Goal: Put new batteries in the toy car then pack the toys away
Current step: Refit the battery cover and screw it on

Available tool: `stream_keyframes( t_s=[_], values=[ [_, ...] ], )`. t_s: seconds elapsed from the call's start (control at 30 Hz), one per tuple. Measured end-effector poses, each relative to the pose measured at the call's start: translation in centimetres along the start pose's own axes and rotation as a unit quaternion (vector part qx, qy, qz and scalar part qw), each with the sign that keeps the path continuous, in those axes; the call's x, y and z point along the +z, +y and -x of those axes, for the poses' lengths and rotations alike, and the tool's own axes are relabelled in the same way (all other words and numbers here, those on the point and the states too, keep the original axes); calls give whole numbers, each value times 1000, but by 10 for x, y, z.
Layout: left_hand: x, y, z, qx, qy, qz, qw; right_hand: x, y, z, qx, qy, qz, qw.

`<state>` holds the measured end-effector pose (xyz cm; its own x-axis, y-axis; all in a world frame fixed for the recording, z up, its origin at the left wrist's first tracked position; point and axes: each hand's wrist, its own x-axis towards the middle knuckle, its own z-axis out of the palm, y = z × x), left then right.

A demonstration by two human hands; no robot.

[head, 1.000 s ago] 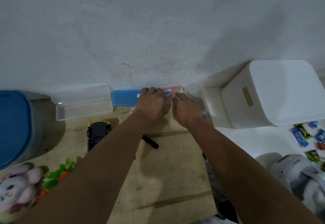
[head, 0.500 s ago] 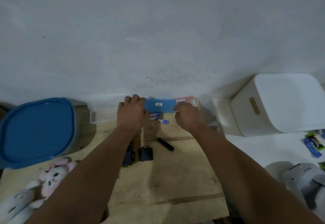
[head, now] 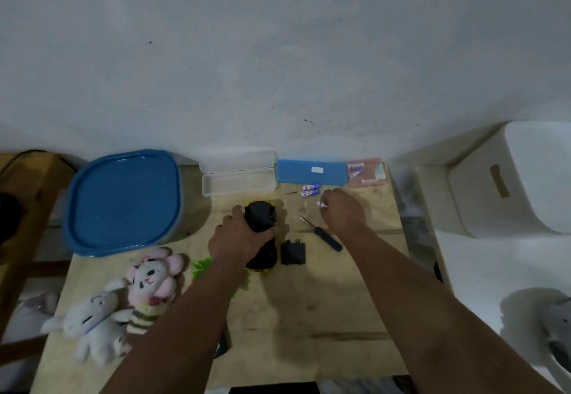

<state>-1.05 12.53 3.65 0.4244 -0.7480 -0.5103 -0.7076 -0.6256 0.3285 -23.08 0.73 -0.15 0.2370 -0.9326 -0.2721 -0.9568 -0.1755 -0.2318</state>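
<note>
While the left hand (head: 239, 239) grips the upturned toy car (head: 261, 233) on the wooden counter (head: 309, 316), its fingers wrapped around the body, the right hand (head: 343, 213) pinches one battery (head: 322, 204). Seat it according to polarity, car steadied. Two batteries (head: 310, 190), the screwdriver (head: 323, 234) and the cover (head: 293, 253) lie nearby, below a grey wall (head: 278, 53).

Both forearms outstretched, fingers (head: 325, 205) curled
</note>
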Motion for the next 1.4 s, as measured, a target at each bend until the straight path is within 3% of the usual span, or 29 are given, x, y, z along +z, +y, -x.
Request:
stream_keyframes(
  t_s=[0.27,0.4,0.47,0.57,0.63,0.67,0.73,0.83,0.93,1.03,1.27,1.4],
  values=[
    [-6,16,1,-8,-36,58,998,-6,-8,19,22,56,-83,995],
    [-19,21,6,1,-25,109,994,-20,-25,28,73,98,-221,968],
    [-31,23,10,14,-5,142,990,-33,-41,34,98,107,-353,924],
    [-56,29,16,17,-3,272,962,-65,-78,53,129,68,-604,784],
    [-76,31,23,-2,-28,412,911,-90,-103,69,130,26,-721,681],
    [-85,32,30,-13,-52,470,881,-99,-114,75,122,11,-753,646],
    [-102,32,47,-29,-119,551,826,-114,-132,86,99,-4,-776,623],
    [-118,27,68,-50,-207,635,743,-129,-154,99,78,1,-749,658],
    [-131,19,77,-46,-239,678,694,-134,-170,109,58,36,-705,705],
    [-141,10,89,-45,-221,683,695,-138,-178,120,44,96,-634,766],
    [-149,5,106,-28,-220,671,708,-137,-190,131,29,194,-532,824],
    [-151,9,115,4,-237,692,682,-137,-191,138,25,237,-441,865]
  ],
)
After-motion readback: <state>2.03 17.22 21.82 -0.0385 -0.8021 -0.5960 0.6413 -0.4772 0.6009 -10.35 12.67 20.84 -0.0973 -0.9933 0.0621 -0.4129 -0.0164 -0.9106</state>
